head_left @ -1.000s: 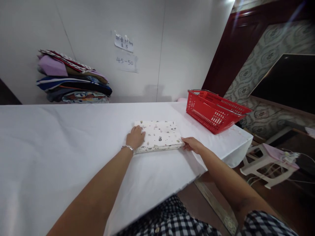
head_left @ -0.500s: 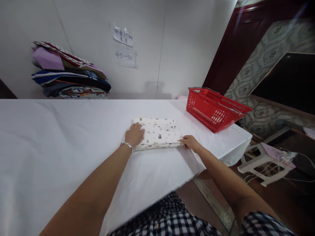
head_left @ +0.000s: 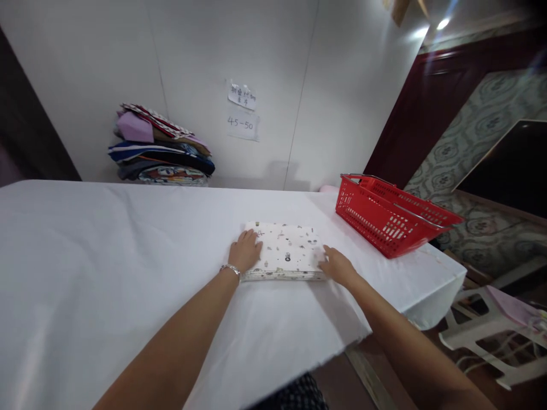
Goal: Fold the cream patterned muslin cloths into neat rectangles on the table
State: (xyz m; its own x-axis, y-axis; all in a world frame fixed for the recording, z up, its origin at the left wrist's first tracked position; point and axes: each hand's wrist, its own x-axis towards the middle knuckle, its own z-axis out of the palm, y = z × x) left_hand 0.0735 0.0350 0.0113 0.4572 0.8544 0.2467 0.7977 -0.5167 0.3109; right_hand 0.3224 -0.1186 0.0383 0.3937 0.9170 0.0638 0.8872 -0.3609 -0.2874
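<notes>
A table draped in a white sheet fills the near and left of the scene. At its far right, a red plastic shopping basket is set close to the edge. At the far left, a stack of folded fabrics in purple, navy and patterned cloth is piled against the white wall. 2 paper notes are stuck to that wall; "45-50" is written on the lower. A white plastic stool is seen at the right on the floor.
</notes>
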